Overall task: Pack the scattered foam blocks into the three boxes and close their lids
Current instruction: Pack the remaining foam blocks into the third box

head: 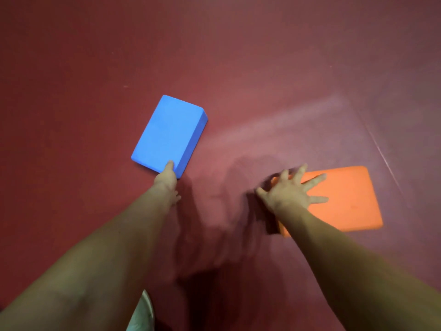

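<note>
A blue foam block (167,133) lies flat on the dark red floor, left of centre. My left hand (168,179) is at its near corner, thumb on the top face and the other fingers tucked under or beside the edge. An orange foam block (346,199) lies flat to the right. My right hand (292,192) hovers over or rests on its left end with the fingers spread wide; it is motion-blurred. No boxes are in view.
The dark red floor (238,56) fills the view. A thin seam line (381,151) runs diagonally at the right. A pale shoe or bit of clothing (143,311) shows at the bottom edge between my arms.
</note>
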